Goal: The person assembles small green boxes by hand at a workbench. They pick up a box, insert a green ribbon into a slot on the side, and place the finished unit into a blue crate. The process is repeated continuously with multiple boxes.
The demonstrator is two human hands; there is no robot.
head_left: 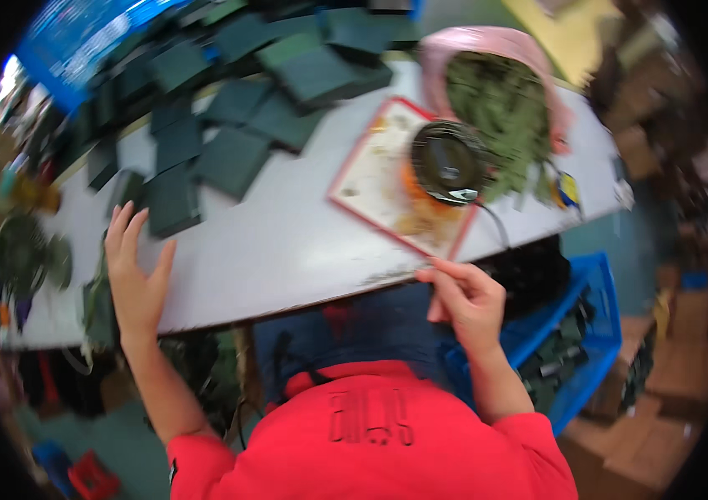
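My left hand is raised over the left part of the white table, fingers spread and nothing in them. Just beyond its fingertips lie several dark green boxes. A green object sits beside the wrist, partly hidden. My right hand is at the table's front edge, thumb and forefinger pinched together close to the near corner of a red-edged white board. Whatever the pinch may hold is too small to make out. On the stained board stands a round device with a black top and orange side.
A pink bag full of green strips stands behind the device. A black cord runs from the device. Below the table at right is a blue crate of dark green pieces. Cardboard boxes are piled farther right.
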